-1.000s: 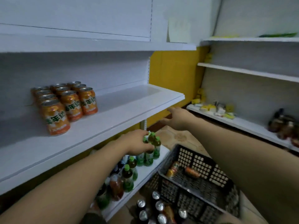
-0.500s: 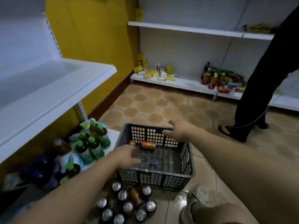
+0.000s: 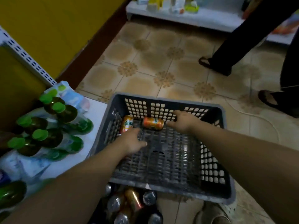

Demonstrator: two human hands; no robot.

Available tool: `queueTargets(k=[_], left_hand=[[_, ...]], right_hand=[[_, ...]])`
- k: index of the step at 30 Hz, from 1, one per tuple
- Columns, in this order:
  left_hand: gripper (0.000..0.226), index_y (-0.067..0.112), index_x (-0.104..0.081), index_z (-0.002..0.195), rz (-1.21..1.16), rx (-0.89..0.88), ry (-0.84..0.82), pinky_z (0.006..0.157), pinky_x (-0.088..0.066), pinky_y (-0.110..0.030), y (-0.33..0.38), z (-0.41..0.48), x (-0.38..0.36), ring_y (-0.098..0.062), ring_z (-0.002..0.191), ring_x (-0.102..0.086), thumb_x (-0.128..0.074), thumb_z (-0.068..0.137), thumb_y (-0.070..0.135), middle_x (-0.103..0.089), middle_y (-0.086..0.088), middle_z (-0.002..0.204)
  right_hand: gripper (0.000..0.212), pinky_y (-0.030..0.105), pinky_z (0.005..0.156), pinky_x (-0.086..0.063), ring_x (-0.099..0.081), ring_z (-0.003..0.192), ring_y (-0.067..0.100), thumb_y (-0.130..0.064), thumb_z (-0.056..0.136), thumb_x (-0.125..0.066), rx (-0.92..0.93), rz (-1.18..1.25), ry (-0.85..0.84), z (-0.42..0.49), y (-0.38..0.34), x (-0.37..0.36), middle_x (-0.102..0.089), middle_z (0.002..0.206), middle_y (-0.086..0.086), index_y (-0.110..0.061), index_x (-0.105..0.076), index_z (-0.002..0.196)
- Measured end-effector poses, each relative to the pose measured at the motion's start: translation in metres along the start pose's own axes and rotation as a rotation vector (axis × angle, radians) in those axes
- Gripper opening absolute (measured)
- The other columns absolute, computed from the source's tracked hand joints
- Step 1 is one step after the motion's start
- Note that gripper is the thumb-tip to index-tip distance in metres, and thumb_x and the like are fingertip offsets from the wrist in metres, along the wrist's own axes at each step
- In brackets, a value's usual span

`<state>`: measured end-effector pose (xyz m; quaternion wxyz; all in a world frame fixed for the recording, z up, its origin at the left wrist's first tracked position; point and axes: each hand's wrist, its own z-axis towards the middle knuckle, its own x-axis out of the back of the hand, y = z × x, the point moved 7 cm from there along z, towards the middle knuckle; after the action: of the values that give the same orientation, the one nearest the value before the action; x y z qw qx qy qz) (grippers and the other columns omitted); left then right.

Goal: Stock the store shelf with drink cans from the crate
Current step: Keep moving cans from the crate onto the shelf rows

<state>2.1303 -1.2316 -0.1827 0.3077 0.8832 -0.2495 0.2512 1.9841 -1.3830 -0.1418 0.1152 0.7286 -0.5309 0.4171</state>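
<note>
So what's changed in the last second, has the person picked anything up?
Both hands came down from shelf height into the grey crate. The left hand now reaches for the left orange can, the right hand for the can lying crosswise. Neither grips one yet. The two cans stay at the crate's far end; the green-capped bottles stayed put.

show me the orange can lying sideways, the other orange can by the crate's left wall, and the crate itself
sideways orange can (image 3: 152, 123): head view, middle of its side.
orange can by the left wall (image 3: 127, 123): head view, on its printed label.
crate (image 3: 210, 160): head view, on its right mesh wall.
</note>
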Motion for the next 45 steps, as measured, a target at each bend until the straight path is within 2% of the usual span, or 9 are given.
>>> queueTargets(k=[10, 15, 18, 20, 23, 28, 34, 39, 45], left_hand=[[0.076, 0.024, -0.035, 0.141, -0.076, -0.024, 0.051, 0.103, -0.042, -0.036, -0.046, 0.175, -0.04, -0.026, 0.123, -0.048, -0.075, 0.078, 0.03, -0.044, -0.004, 0.141], [0.104, 0.035, 0.001, 0.151, -0.209, 0.086, -0.056, 0.106, -0.038, -0.038, -0.065, 0.205, -0.062, -0.029, 0.13, -0.04, -0.073, 0.079, 0.028, -0.029, -0.005, 0.153], [0.102, 0.036, -0.019, 0.148, -0.363, 0.118, -0.088, 0.104, -0.042, -0.042, -0.071, 0.203, -0.068, -0.025, 0.118, -0.05, -0.078, 0.065, 0.026, -0.049, 0.001, 0.137], [0.092, 0.027, -0.035, 0.141, -0.503, 0.156, -0.085, 0.101, -0.044, -0.045, -0.074, 0.196, -0.071, -0.027, 0.111, -0.057, -0.078, 0.06, 0.021, -0.06, -0.002, 0.124], [0.079, 0.018, -0.039, 0.138, -0.554, 0.17, -0.136, 0.101, -0.045, -0.043, -0.067, 0.168, -0.077, -0.026, 0.108, -0.059, -0.078, 0.07, 0.019, -0.064, -0.003, 0.116], [0.094, 0.021, -0.018, 0.148, -0.526, 0.0, 0.011, 0.106, -0.038, -0.035, -0.03, 0.098, -0.038, -0.018, 0.124, -0.048, -0.077, 0.077, 0.02, -0.048, 0.004, 0.128], [0.089, 0.02, -0.027, 0.147, -0.596, -0.184, 0.251, 0.094, -0.04, -0.029, 0.027, -0.038, 0.047, -0.017, 0.119, -0.05, -0.079, 0.075, 0.024, -0.046, 0.002, 0.134], [0.049, 0.022, -0.05, 0.117, -0.707, -0.219, 0.345, 0.087, -0.046, -0.03, 0.04, -0.172, 0.111, -0.013, 0.097, -0.059, -0.078, 0.076, 0.025, -0.062, 0.009, 0.102], [0.061, 0.019, -0.05, 0.127, -0.737, -0.277, 0.441, 0.085, -0.051, -0.033, 0.027, -0.335, 0.161, -0.014, 0.1, -0.061, -0.077, 0.075, 0.036, -0.063, 0.005, 0.11]], right_hand=[[0.05, 0.039, 0.089, -0.05, -0.059, 0.097, 0.024, -0.045, 0.093, -0.057, -0.186, 0.389, -0.035, 0.161, 0.03, -0.118, -0.059, 0.111, 0.012, -0.008, -0.05, 0.126], [0.068, 0.041, 0.095, -0.048, -0.057, 0.104, 0.028, -0.056, 0.087, -0.059, -0.421, 0.805, 0.085, 0.192, 0.04, -0.152, -0.057, 0.115, 0.012, -0.003, -0.049, 0.128], [0.06, 0.044, 0.095, -0.049, -0.058, 0.105, 0.028, -0.045, 0.083, -0.069, -0.411, 1.02, 0.145, 0.193, 0.035, -0.165, -0.057, 0.119, 0.01, -0.009, -0.047, 0.126], [0.032, 0.042, 0.088, -0.053, -0.058, 0.099, 0.025, -0.033, 0.084, -0.072, -0.375, 1.159, 0.185, 0.188, 0.03, -0.164, -0.057, 0.104, 0.006, -0.017, -0.05, 0.101], [0.033, 0.041, 0.081, -0.056, -0.06, 0.093, 0.023, -0.03, 0.079, -0.076, -0.32, 1.158, 0.248, 0.165, 0.018, -0.137, -0.057, 0.094, 0.004, -0.022, -0.045, 0.086], [0.059, 0.04, 0.086, -0.056, -0.061, 0.1, 0.021, -0.039, 0.075, -0.077, -0.161, 0.946, 0.262, 0.093, -0.007, -0.067, -0.058, 0.114, 0.002, -0.021, -0.049, 0.124], [0.033, 0.032, 0.06, -0.047, -0.06, 0.067, 0.02, -0.046, 0.07, -0.075, -0.053, 0.948, 0.277, -0.028, -0.068, 0.029, -0.067, 0.077, 0.004, -0.015, -0.065, 0.079], [0.045, 0.037, 0.074, -0.055, -0.065, 0.084, 0.019, -0.047, 0.069, -0.077, 0.186, 0.981, 0.222, -0.148, -0.142, 0.094, -0.069, 0.095, 0.004, -0.017, -0.065, 0.1], [0.053, 0.041, 0.077, -0.059, -0.066, 0.091, 0.018, -0.04, 0.07, -0.081, 0.521, 0.848, 0.256, -0.3, -0.24, 0.144, -0.065, 0.104, 0.002, -0.02, -0.057, 0.113]])
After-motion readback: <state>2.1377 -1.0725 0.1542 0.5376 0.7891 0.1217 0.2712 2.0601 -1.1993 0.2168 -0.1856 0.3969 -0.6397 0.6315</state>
